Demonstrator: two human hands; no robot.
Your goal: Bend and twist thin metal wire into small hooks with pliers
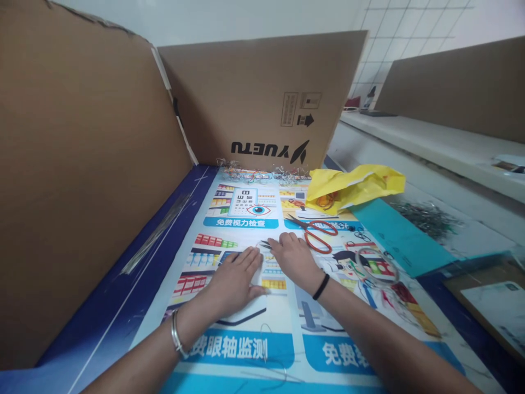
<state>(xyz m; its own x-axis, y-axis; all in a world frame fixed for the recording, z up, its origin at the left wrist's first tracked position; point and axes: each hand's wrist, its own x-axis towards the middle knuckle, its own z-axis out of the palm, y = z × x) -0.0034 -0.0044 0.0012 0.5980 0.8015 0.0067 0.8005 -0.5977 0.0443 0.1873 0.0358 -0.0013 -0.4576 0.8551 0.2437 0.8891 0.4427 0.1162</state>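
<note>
And here's the right hand (296, 258), fingers curled around a dark-tipped tool (266, 244), its points poking out just left of them! Alongside, the left hand (240, 276) lies outstretched on the printed poster (241, 232); can't tell whether its fingers pin anything. Red-handled scissors (307, 227) rest just beyond the right fingers, yellow bag (356, 189) farther off, beyond and rightward.

Red-handled scissors (307, 226), yellow bag (356, 189), blue-and-white printed sheet (297, 323)
</note>
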